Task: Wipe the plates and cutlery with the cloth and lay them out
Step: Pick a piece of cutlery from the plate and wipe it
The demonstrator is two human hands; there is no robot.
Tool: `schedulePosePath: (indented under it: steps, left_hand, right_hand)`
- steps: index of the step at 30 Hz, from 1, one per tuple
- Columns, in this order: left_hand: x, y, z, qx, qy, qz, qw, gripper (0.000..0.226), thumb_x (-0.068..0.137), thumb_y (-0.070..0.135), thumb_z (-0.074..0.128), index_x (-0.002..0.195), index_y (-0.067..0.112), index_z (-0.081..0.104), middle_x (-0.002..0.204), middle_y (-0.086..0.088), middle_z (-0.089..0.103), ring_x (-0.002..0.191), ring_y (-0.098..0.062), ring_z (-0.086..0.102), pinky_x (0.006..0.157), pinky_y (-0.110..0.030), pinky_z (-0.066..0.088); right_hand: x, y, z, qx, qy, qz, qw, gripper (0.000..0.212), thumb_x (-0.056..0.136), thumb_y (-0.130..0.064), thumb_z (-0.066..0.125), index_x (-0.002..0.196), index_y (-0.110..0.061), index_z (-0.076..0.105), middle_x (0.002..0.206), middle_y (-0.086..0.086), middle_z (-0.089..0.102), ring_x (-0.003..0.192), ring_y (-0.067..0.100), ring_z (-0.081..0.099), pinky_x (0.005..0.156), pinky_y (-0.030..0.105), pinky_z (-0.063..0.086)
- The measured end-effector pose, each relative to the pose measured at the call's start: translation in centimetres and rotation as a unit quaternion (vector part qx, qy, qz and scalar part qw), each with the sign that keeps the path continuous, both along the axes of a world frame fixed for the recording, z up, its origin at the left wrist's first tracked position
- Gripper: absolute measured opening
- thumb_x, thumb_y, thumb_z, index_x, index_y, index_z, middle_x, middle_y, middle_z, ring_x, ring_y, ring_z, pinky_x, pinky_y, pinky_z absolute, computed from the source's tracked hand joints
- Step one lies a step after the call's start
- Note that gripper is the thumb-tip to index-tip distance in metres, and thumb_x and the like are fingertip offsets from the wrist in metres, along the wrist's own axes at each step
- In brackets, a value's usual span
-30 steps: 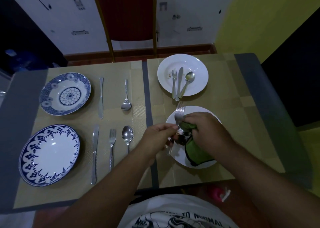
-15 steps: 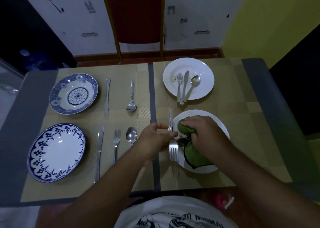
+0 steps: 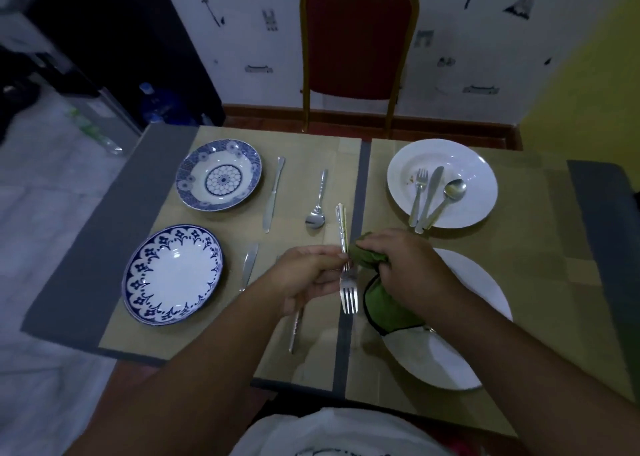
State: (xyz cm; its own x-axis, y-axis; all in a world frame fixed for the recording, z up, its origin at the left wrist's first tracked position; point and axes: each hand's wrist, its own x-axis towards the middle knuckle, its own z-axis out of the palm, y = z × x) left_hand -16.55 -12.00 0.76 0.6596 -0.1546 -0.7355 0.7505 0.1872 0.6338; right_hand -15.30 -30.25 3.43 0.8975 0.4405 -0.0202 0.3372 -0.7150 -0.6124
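Observation:
My left hand (image 3: 306, 275) pinches a steel fork (image 3: 346, 272) at its neck, tines pointing toward me and handle pointing away. Just right of it, my right hand (image 3: 405, 268) clutches a green cloth (image 3: 384, 305) that touches the fork and hangs over a near white plate (image 3: 464, 331). A far white plate (image 3: 441, 182) carries a fork, a knife and a spoon. On the left mat lie a patterned blue bowl-plate (image 3: 219, 174) and a blue-rimmed plate (image 3: 173, 274), with a knife (image 3: 273, 194), a spoon (image 3: 317, 201) and another knife (image 3: 248, 265) beside them.
Two tan placemats cover the grey table (image 3: 79, 282). A red chair (image 3: 356, 40) stands at the far edge. A piece of cutlery (image 3: 296, 331) lies partly under my left wrist. A blue water bottle (image 3: 157, 104) sits on the floor at the far left.
The fork has been flipped: a second ago its tines pointed away, now they point toward me. Both hands have shifted slightly left, off the near plate's centre.

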Motion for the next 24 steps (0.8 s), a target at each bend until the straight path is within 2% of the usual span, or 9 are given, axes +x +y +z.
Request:
schedulePosePath:
  steps: [1,7,10,12,14,18,21,22,24]
  left_hand:
    - [0.6,1.0,-0.1,0.003,-0.001,0.003,1.0,0.025,0.094,0.003,0.066,0.118,-0.001,0.069,0.074,-0.001,0.074,0.052,-0.006,0.064,0.083,-0.038,0.061]
    - [5.9,8.1,-1.8,0.068,-0.005,0.004,0.998,0.018,0.095,0.009,0.067,0.112,0.008,0.072,0.087,-0.002,0.078,0.063,-0.006,0.072,0.064,-0.022,0.06]
    - [9.0,10.2,-3.0,0.085,0.0,0.0,0.996,0.025,0.096,0.012,0.067,0.12,0.01,0.069,0.089,0.0,0.078,0.064,-0.003,0.072,0.064,-0.02,0.059]
    - [11.2,11.1,-4.2,0.097,0.01,-0.012,0.995,0.028,0.095,0.011,0.067,0.123,0.009,0.068,0.088,0.0,0.077,0.066,-0.004,0.071,0.07,-0.023,0.06]
    - [12.9,11.2,-5.1,0.103,0.014,-0.028,0.994,0.03,0.095,0.008,0.067,0.125,0.006,0.067,0.094,-0.005,0.076,0.071,-0.008,0.071,0.071,-0.024,0.061]
    - [15.5,10.8,-6.4,0.197,-0.022,-0.101,0.975,0.025,0.093,0.019,0.072,0.118,0.017,0.073,0.1,-0.009,0.075,0.062,-0.015,0.066,0.04,-0.019,0.045]
    - [16.9,11.2,-7.6,0.238,-0.037,-0.143,0.96,0.019,0.086,0.022,0.077,0.106,0.021,0.079,0.098,-0.008,0.077,0.081,-0.025,0.075,0.059,-0.048,0.062]
    - [17.2,11.4,-8.3,0.242,-0.033,-0.132,0.961,0.015,0.085,0.019,0.078,0.1,0.02,0.08,0.096,-0.008,0.078,0.084,-0.026,0.075,0.07,-0.05,0.063]
    - [17.5,11.5,-8.5,0.252,-0.034,-0.122,0.959,0.01,0.086,0.014,0.077,0.095,0.019,0.08,0.091,-0.007,0.077,0.076,-0.021,0.072,0.069,-0.036,0.062]
  right_hand:
    - [0.5,0.6,-0.2,-0.003,-0.001,-0.004,1.0,0.034,0.059,0.012,0.057,0.087,0.001,0.071,0.088,0.017,0.068,0.081,0.031,0.06,0.076,0.037,0.044]
    - [3.8,5.0,-0.8,0.042,-0.001,0.002,0.999,0.027,0.046,0.023,0.051,0.07,0.016,0.06,0.072,0.031,0.059,0.07,0.029,0.049,0.066,0.04,0.037]
    - [5.4,6.4,-1.7,0.033,-0.008,-0.008,0.999,0.041,0.047,0.025,0.056,0.081,0.008,0.07,0.084,0.021,0.068,0.077,0.021,0.058,0.075,0.018,0.04]
    - [6.9,7.5,-2.4,0.028,-0.004,-0.024,0.999,0.052,0.053,0.024,0.057,0.098,0.0,0.072,0.1,0.015,0.069,0.091,0.014,0.059,0.083,-0.004,0.028]
    - [8.0,8.3,-2.8,0.007,0.016,-0.051,0.999,0.057,0.061,0.019,0.056,0.109,-0.009,0.069,0.113,0.008,0.066,0.102,0.014,0.056,0.088,-0.008,0.017]
    - [9.5,9.1,-3.3,-0.016,0.027,-0.064,0.997,0.057,0.066,0.015,0.054,0.115,-0.011,0.067,0.12,0.005,0.063,0.106,0.006,0.049,0.09,-0.008,0.015]
    - [10.0,9.3,-3.7,-0.023,0.022,-0.079,0.996,0.057,0.067,0.014,0.054,0.115,-0.014,0.067,0.119,0.001,0.063,0.105,0.001,0.047,0.091,-0.006,0.017]
    - [10.1,9.4,-4.0,-0.025,0.023,-0.083,0.996,0.057,0.067,0.014,0.055,0.115,-0.015,0.067,0.119,0.0,0.063,0.104,-0.001,0.046,0.092,-0.005,0.018]
    - [10.2,9.5,-4.4,-0.027,0.024,-0.089,0.995,0.057,0.067,0.013,0.056,0.115,-0.016,0.068,0.119,0.0,0.063,0.105,0.001,0.048,0.094,0.002,0.023]
